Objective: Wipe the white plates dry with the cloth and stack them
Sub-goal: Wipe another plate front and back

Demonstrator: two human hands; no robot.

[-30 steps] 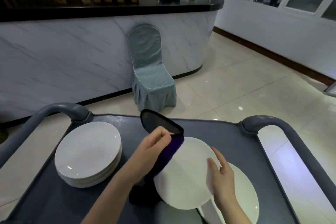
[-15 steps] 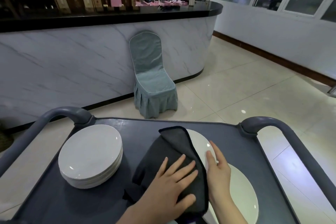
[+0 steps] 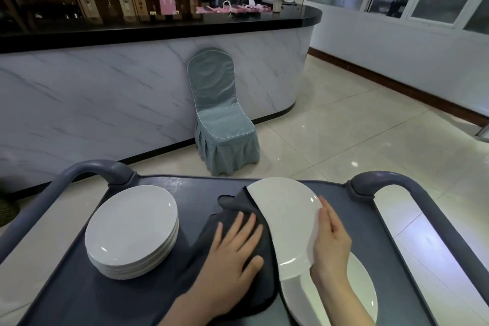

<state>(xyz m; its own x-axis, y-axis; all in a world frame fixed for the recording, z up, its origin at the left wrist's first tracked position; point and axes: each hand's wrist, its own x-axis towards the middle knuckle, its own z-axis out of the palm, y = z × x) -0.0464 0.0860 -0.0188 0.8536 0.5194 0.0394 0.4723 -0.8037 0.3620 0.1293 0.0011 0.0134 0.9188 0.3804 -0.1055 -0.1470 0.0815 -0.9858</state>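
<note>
White, glossy and round, the plate (image 3: 287, 222) we are wiping sits tilted at the right of the grey cart (image 3: 190, 193), its left part under the dark cloth (image 3: 232, 205). Our left hand (image 3: 232, 254) lies flat on that cloth, fingers spread and straight, pressing it onto the plate and gripping nothing. Our right hand (image 3: 330, 243) braces the plate's right rim with nearly straight fingers; we cannot see the thumb. We judge the task well under way. A stack of plates (image 3: 132, 230) stands at the cart's left, apparently done, while this plate is mid-wipe and another plate (image 3: 362, 291) lies beneath it, probably waiting. The cloth looks soft and nappy. The plates are smooth, shallow and hard-glazed.
</note>
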